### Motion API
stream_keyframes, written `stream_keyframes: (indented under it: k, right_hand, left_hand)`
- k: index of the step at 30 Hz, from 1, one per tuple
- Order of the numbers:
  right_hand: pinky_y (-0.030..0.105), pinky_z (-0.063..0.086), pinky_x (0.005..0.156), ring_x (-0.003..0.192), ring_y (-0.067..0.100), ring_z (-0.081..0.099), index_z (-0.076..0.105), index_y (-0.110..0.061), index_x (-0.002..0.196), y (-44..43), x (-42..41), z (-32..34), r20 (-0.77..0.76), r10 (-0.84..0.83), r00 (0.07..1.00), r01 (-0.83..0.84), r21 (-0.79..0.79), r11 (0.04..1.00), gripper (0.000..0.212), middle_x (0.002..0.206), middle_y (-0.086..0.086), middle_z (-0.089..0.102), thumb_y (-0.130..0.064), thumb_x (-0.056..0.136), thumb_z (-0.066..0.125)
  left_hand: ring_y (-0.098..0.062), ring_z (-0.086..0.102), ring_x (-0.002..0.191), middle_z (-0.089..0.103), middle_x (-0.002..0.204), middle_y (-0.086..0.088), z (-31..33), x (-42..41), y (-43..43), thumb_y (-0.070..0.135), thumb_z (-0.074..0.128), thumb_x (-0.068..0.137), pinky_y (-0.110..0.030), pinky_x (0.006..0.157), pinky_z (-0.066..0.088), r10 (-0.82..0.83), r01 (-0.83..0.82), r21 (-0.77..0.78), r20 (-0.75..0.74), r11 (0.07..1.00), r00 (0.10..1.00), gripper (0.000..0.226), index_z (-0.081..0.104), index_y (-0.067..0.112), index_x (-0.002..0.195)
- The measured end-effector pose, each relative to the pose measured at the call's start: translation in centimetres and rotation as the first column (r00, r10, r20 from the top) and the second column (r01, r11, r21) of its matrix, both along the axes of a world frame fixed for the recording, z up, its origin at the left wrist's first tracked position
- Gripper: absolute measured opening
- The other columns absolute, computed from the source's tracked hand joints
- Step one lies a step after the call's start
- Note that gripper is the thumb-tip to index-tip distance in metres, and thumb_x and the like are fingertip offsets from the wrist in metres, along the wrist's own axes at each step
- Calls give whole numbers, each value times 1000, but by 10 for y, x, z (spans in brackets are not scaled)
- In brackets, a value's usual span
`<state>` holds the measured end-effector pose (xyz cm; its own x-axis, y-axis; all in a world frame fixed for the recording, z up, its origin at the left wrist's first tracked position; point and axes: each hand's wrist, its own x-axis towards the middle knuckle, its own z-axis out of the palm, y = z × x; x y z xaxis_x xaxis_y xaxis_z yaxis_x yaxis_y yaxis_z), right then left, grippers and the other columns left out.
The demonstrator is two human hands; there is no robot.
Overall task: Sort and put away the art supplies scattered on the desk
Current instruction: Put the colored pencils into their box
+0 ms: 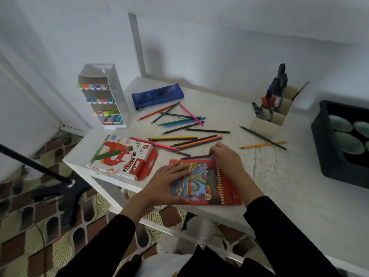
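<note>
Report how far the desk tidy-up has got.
Looks done: markers sit in the white rack, pens stand in the cardboard holder. In hand: the left hand presses the colour pencil box while the right hand pinches a purple pencil beside it. Left: the loose pencils across the desk.

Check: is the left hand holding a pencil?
No, the left hand lies flat on the colour pencil box, with no pencil in it.

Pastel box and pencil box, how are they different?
The pastel box is mostly white and thick; the pencil box is red, many-coloured and thin. No hand touches the pastel box; the left hand rests flat on the pencil box. Both lie on the white desk.
</note>
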<state>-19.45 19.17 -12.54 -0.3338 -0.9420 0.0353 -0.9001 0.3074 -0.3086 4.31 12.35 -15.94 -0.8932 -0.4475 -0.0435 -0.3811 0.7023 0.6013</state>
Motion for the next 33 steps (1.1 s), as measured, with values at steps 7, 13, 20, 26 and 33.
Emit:
stream_keyframes:
  k: [7, 13, 20, 26, 33]
  right_hand:
    - [28, 40, 54, 62, 13, 53, 48, -16, 118, 52, -19, 16, 205, -171, 964, 206, -166, 964, 28, 89, -1, 58, -11, 91, 54]
    - [25, 44, 39, 43, 17, 54, 29, -18, 120, 90, -21, 18, 803, -315, 505, 643, -107, 758, 41, 81, 15, 59, 4, 89, 47]
    - [23, 48, 45, 49, 15, 58, 43, -10, 104, 112, -35, -1, 918, -302, 259, 823, -47, 566, 12, 86, 18, 65, -18, 102, 35]
    - [17, 54, 56, 63, 17, 64, 34, -18, 121, 132, -58, 0, 937, -255, 240, 776, -28, 630, 37, 82, 9, 65, -1, 93, 51]
    - [14, 53, 63, 63, 4, 65, 66, -2, 96, 144, -80, -7, 884, -159, 440, 540, -119, 833, 21, 88, 15, 67, -2, 96, 45]
  left_hand:
    - [3, 3, 139, 24, 152, 17, -7, -1, -5, 90, 37, 65, -33, 113, 6, -46, 42, -121, -30, 992, 999, 95, 35, 36, 143]
    - [-7, -1, 144, 13, 156, 14, -9, -16, 3, 96, 19, 63, -43, 118, 2, -3, 10, -169, 40, 986, 999, 102, 20, 38, 147]
    - [-11, 1, 144, 17, 155, 11, -11, -46, 26, 96, 14, 60, -48, 117, 0, 130, -128, -189, -3, 974, 992, 106, 26, 35, 146]
    - [-19, 12, 144, 28, 152, 3, -16, -62, 44, 86, 29, 70, -52, 115, 7, 276, -287, -236, -81, 928, 958, 94, 37, 28, 143]
    - [-19, 26, 135, 33, 145, -4, -10, -60, 45, 65, 48, 73, -43, 110, 32, 502, -520, -9, -247, 854, 829, 78, 48, 16, 134]
